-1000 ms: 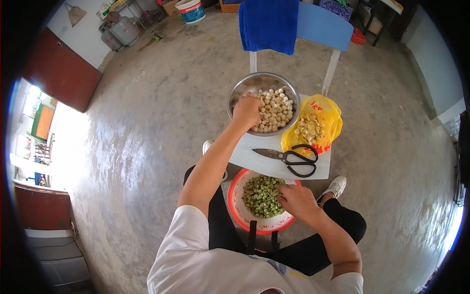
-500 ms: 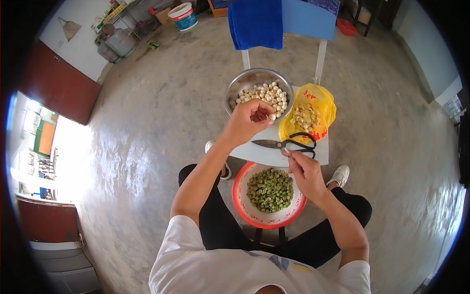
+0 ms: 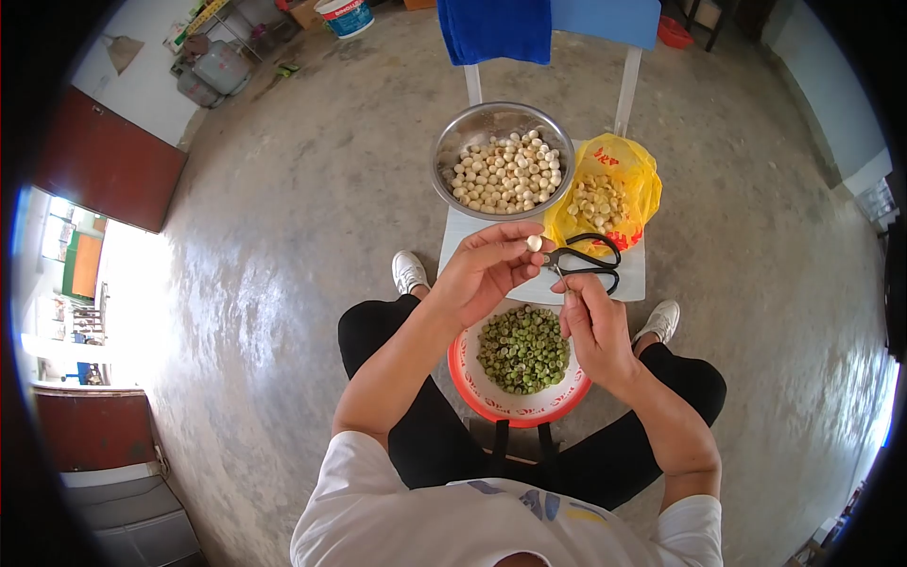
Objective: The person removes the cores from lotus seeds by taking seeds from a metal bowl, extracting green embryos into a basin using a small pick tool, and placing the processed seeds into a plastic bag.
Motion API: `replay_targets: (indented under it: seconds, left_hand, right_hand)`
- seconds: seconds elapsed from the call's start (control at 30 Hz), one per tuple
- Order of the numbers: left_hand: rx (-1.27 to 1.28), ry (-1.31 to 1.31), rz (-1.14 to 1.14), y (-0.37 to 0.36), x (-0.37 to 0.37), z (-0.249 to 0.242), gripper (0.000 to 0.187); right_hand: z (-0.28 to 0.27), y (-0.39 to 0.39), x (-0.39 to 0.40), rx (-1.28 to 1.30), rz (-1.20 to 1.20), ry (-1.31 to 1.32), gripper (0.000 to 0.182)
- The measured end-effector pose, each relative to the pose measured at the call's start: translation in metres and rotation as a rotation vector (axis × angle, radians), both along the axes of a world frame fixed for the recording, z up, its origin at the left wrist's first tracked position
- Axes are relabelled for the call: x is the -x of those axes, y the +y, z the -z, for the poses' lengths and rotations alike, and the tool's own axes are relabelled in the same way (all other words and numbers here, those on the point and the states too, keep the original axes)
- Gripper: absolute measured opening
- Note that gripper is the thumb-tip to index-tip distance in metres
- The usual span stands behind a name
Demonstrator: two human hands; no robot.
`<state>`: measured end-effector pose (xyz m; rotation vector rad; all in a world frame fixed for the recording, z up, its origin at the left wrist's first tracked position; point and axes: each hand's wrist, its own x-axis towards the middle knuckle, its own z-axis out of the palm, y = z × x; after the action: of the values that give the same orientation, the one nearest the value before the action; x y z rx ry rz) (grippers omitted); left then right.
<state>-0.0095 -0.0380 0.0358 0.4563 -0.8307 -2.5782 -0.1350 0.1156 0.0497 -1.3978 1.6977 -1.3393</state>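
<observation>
Between the thumb and fingers of my left hand (image 3: pixel 487 269) is a round white seed (image 3: pixel 535 243), which looks like a peeled lotus seed. My right hand (image 3: pixel 595 326) pinches a thin stick-like tool (image 3: pixel 559 273), its tip close to the left fingers. Black-handled scissors (image 3: pixel 606 266) lie behind both hands on a pale chair seat (image 3: pixel 456 248), their blades mostly hidden. Farther back, a metal bowl (image 3: pixel 441 180) holds many similar white seeds. Beside it, an open yellow plastic bag (image 3: pixel 644 180) contains yellowish pieces. Under my hands, a red-rimmed white basin (image 3: pixel 491 406) contains green seeds or hulls.
A blue towel (image 3: pixel 496 28) hangs over the chair's backrest (image 3: pixel 605 21). My knees and white shoes (image 3: pixel 409 272) flank the basin. Gas cylinders (image 3: pixel 219 68) and a white-and-blue bucket (image 3: pixel 346 17) stand far back on the concrete floor (image 3: pixel 283 217).
My left hand has drawn back from the metal bowl toward my right hand, with a white seed in its fingers. The right hand has risen slightly. The view has shifted a little.
</observation>
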Motion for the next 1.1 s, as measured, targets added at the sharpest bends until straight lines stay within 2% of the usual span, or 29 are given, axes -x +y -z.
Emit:
replay_targets:
  seconds: [0.27, 0.37, 0.63, 0.83, 1.1]
  left_hand:
    - [-0.052, -0.097, -0.102, 0.008, 0.001, 0.001, 0.025]
    - [-0.110, -0.085, -0.074, 0.008, 0.002, 0.002, 0.024]
    - [-0.058, -0.082, -0.007, 0.014, 0.005, -0.002, 0.026]
    - [-0.049, -0.087, -0.006, 0.018, 0.008, 0.000, 0.024]
    - [-0.025, -0.088, -0.015, 0.018, 0.011, 0.004, 0.022]
  right_hand:
    - [0.004, -0.002, -0.004, -0.037, 0.007, -0.055, 0.007]
    - [0.005, -0.003, -0.004, -0.024, -0.001, -0.015, 0.007]
    - [0.003, -0.008, -0.006, -0.094, -0.013, 0.039, 0.006]
    - [0.009, -0.013, -0.007, -0.108, 0.043, -0.078, 0.006]
    - [0.011, -0.017, -0.008, -0.055, 0.070, -0.067, 0.005]
